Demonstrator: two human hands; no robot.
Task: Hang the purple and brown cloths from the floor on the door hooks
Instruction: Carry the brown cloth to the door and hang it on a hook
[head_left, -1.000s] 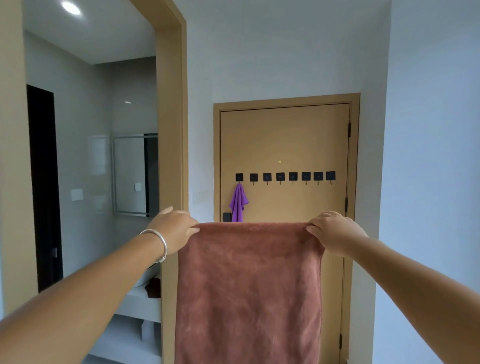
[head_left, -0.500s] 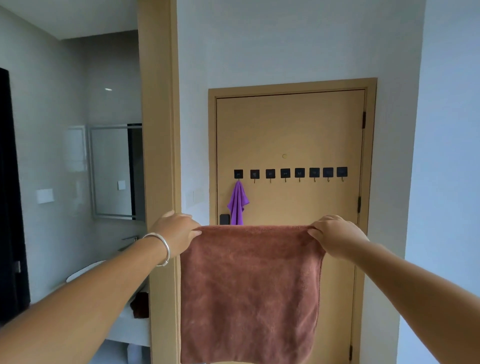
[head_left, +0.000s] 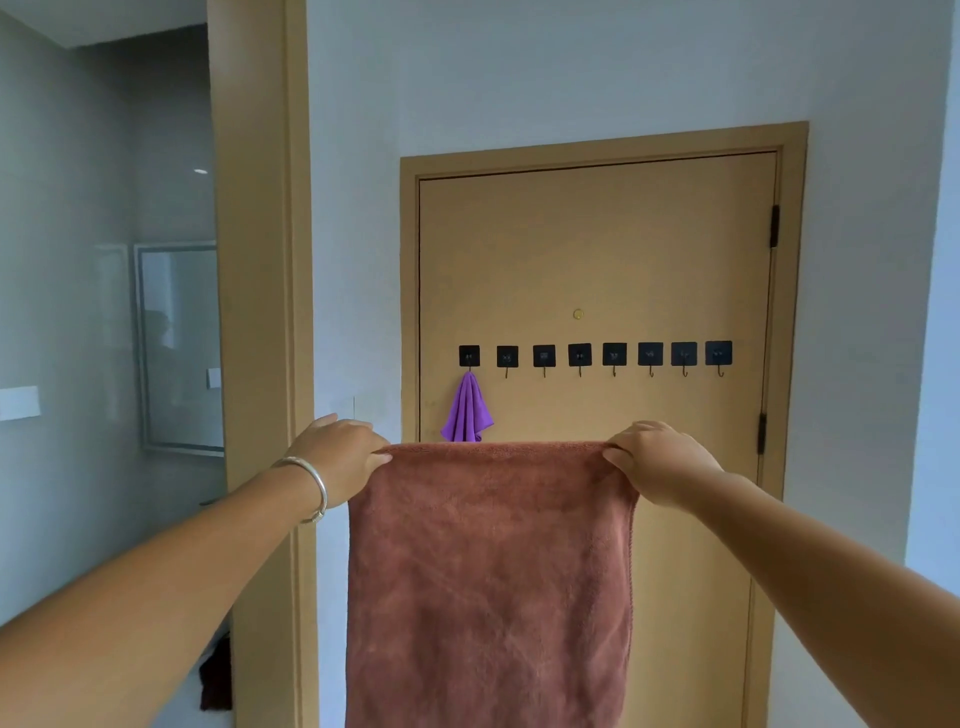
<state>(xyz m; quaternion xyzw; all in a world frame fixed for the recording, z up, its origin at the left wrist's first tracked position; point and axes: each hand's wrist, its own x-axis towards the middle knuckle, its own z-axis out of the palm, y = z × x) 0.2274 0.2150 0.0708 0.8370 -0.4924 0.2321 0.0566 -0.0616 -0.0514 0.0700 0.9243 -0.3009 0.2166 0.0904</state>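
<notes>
A brown cloth (head_left: 491, 582) hangs flat in front of me, stretched by its top edge. My left hand (head_left: 340, 457) pinches its top left corner and my right hand (head_left: 657, 460) pinches its top right corner. Beyond it stands a tan door (head_left: 597, 249) with a row of several black square hooks (head_left: 579, 355). The purple cloth (head_left: 466, 410) hangs from the leftmost hook (head_left: 469, 356); its lower tip is hidden behind the brown cloth. The other hooks are bare.
A tan door frame post (head_left: 260, 260) stands at my left, with a bathroom and a mirror (head_left: 179, 343) beyond it. Something dark (head_left: 217, 675) lies low in there. White walls flank the door, the right wall (head_left: 940, 312) close by.
The door and hooks have grown larger and shifted right in view as I came closer. Both hands keep the same hold on the brown cloth.
</notes>
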